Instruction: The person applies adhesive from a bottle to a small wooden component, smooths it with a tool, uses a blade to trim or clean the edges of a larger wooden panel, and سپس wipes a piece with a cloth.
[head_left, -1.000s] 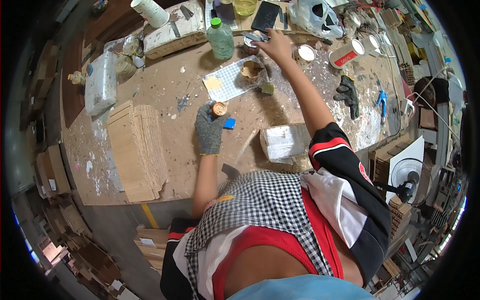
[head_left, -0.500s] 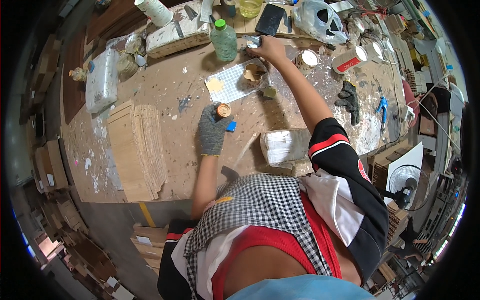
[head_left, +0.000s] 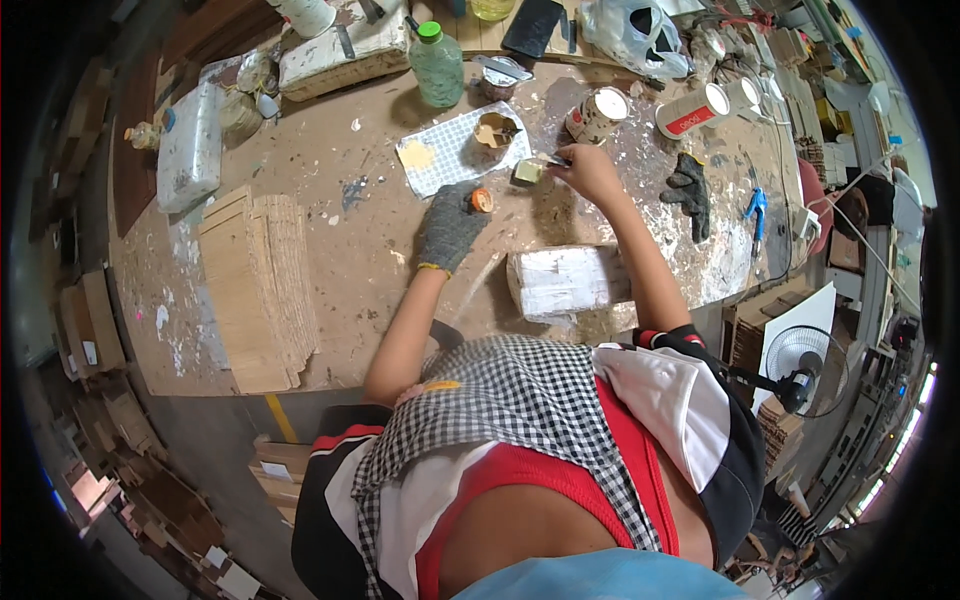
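Note:
My left hand (head_left: 452,225), in a grey knit glove, is closed around a small round container (head_left: 482,201) with an orange rim. My bare right hand (head_left: 590,174) pinches a thin, flat tool (head_left: 555,160), too small to name exactly. The tool's tip reaches a small pale-green block (head_left: 528,173) on the table. Just beyond my hands, a cut-down brown cup (head_left: 495,134) stands on a checked sheet (head_left: 440,150) bearing a pale yellow patch. Farther back, a flat blade (head_left: 504,67) rests across a small tub (head_left: 498,84).
The stained workbench (head_left: 350,290) carries thin wood boards (head_left: 255,290) at left and a white wrapped block (head_left: 568,280) near me. A green-capped bottle (head_left: 436,70) and paper cups (head_left: 598,113) stand behind. A spare glove (head_left: 688,196) and a blue-handled tool (head_left: 757,212) lie at right.
My right hand has left the tub at the back and come nearer, to the pale-green block, with a thin tool in its fingers. My left hand has shifted slightly right with the round container.

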